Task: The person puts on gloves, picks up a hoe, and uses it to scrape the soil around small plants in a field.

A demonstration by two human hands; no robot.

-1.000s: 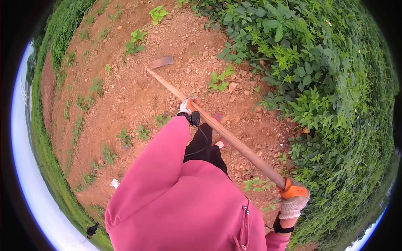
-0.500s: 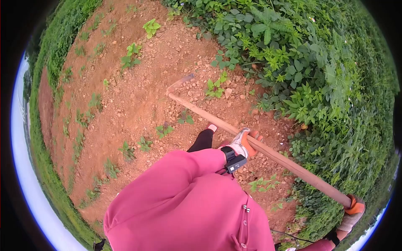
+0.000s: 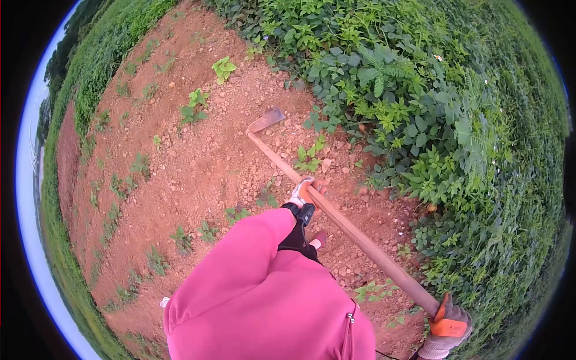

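Note:
A long-handled hoe (image 3: 360, 237) slants across the head view, its wooden handle running from lower right to upper left. The metal hoe blade (image 3: 273, 117) is at the far end, over the reddish soil close to a small leafy seedling (image 3: 308, 155). Around the middle of the handle, my left hand (image 3: 305, 192) is closed, in a white and orange work glove. My right hand (image 3: 450, 327), gloved the same way, grips the butt end at the lower right. A black band with a small device (image 3: 303, 212) sits at my left wrist.
Dense green plants (image 3: 420, 108) border the soil on the right. Small seedlings grow in rows across the stony reddish ground (image 3: 198, 156), one bright green plant (image 3: 224, 70) among them. My shoe (image 3: 319, 239) shows below the handle. Grass (image 3: 90, 78) lines the left edge.
Both hands have shifted left in the view with the hoe, the right hand also lower. The blade has moved slightly right and turned, showing more of its flat face.

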